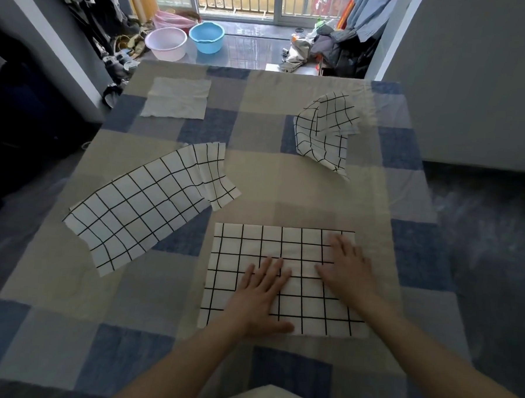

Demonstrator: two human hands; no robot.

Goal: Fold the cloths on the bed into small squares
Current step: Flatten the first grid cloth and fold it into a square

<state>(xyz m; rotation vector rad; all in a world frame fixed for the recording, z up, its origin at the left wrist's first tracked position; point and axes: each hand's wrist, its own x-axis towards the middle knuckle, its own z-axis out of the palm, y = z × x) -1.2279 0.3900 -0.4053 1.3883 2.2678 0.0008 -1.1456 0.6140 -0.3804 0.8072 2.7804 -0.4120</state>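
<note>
Nearest cloth: we see a white cotton cloth with a black grid pattern [281, 279] lying flat as a neat rectangle on the near right part of the bed, its edges straight.
Left hand: our left hand [262, 302] lies palm down on the near left part of that cloth, its fingers [271, 270] straight and close together, the thumb stretched out to the right along the cloth's near edge.
Right hand: our right hand [347, 268] lies palm down on the far right part of the same cloth, fingers straight and slightly spread, reaching almost to the far right corner; it looks a little blurred.
Hands together: both press flat on the cloth and pinch nothing; they sit near each other, not touching.
Bed: the bed with a checked cover of blue, grey and beige squares [162, 339] carries all the cloths.
Long cloth: a second white grid-patterned cloth, long and unfolded [139, 204], lies slantwise to the left, its far end rumpled and partly turned over.
Crumpled cloth: a third white grid-patterned cloth, loosely bunched [325, 132], sits on the far right of the bed, well apart from the others.
Plain cloth: a pale grey-white plain cloth, roughly square [176, 98], lies flat on the far left.
Floor beyond: a pale pink plastic basin [166, 43] stands just beside a light blue plastic basin [206, 37] on the tiled floor.
</note>
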